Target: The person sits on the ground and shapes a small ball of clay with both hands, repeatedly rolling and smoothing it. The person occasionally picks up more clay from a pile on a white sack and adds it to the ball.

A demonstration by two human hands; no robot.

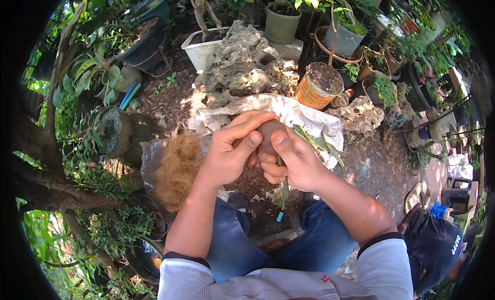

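Both hands are wrapped around a brown, rounded lump of soil [269, 136] in front of me. My left hand [230, 150] cups its left side with the fingers over the top. My right hand [297, 163] presses its thumb on the lump, its other fingers curled beneath. A green stem comes out under the lump by the right fingers, with a drooping green leaf [282, 195] below. Beyond my right hand, cut green leafy stems [324, 143] lie on a white sack [268, 102]. Left of my left wrist sits a heap of brown coconut fibre [179, 171].
Rough rocks [240, 65] stand ahead, beside a rusty orange tin [319, 87] of soil and a white planter [198, 51]. Potted plants crowd both sides. A small blue cylinder [280, 216] lies between my feet. Sandals [417, 196] and a dark bag [434, 237] are at right.
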